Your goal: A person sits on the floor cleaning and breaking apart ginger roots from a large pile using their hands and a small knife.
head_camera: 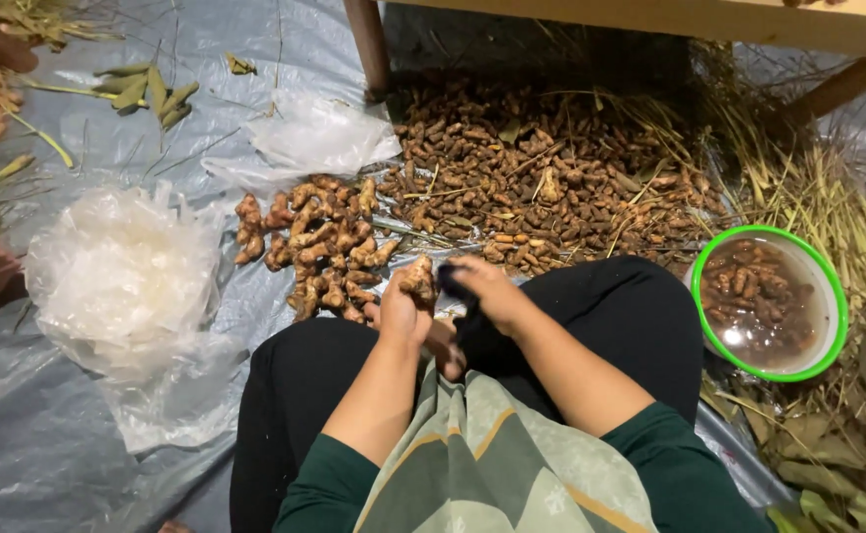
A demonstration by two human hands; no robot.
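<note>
while my left hand (400, 314) pinches a turmeric root (419, 279) steady, right hand (487, 291) fingers clamp a dark tool (453, 281) against it.

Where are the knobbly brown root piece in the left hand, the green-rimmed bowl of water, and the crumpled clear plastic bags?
Knobbly brown root piece (419, 277), head view, its upper lobe.
Green-rimmed bowl (816, 265), head view, right rim.
Crumpled clear plastic bags (122, 276), head view, middle of the heap.

Green-rimmed bowl (816, 296) of roots in water at right, crumpled clear plastic bags (122, 281) left, dry straw (808, 188), grey tarp (18, 434).
</note>
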